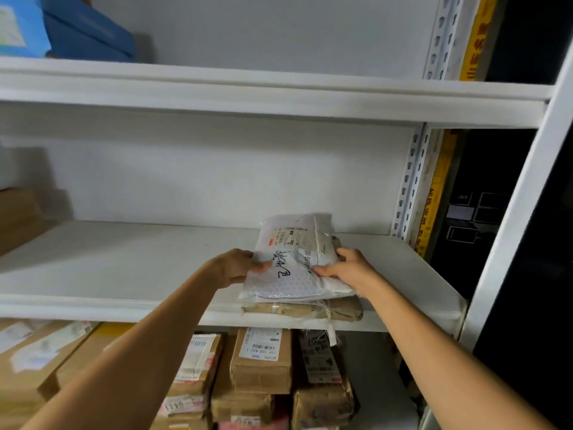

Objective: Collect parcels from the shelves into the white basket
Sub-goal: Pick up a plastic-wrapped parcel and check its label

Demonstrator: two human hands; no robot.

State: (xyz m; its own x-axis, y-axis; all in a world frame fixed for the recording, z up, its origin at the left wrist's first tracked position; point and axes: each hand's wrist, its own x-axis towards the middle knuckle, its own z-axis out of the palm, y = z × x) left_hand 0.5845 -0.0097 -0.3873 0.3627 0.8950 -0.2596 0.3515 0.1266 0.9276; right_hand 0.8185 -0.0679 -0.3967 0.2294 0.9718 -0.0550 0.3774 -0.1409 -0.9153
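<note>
A white padded parcel (294,259) with a shipping label and black handwriting lies on top of a flat brown parcel (310,310) at the front of the middle shelf (124,265). My left hand (235,266) grips the white parcel's left edge, thumb on top. My right hand (347,266) holds its right side, thumb on top and fingers curled round the edge. The white basket is not in view.
Several brown cardboard parcels (260,361) with labels fill the shelf below. A brown box (18,215) stands at the middle shelf's left end. Blue boxes (86,32) sit on the top shelf. A white upright post (514,218) borders the right side.
</note>
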